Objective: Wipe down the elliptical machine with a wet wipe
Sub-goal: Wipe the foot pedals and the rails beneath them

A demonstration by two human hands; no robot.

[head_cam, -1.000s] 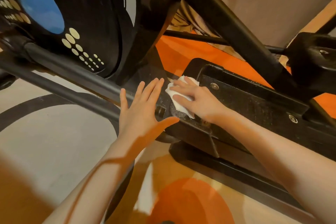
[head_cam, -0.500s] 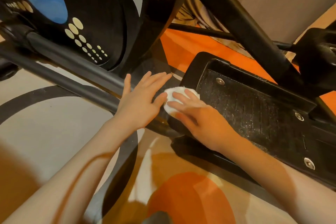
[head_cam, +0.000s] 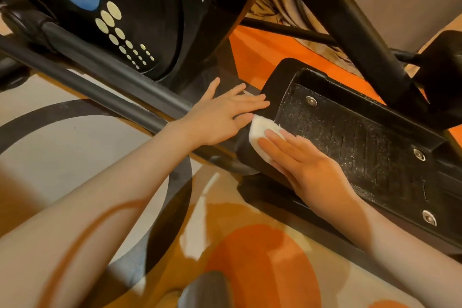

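R hand (head_cam: 310, 170) flat on wet wipe (head_cam: 260, 136), pedal (head_cam: 362, 147) front edge.

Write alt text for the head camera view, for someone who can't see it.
A person's right hand presses a white wipe with flat fingers against the front end of an elliptical's black pedal. The left hand rests open on the frame bar beside it. The black flywheel housing stands behind, over a patterned orange and grey rug.

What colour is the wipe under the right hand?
White, seen in the head view: the wipe under the right hand.
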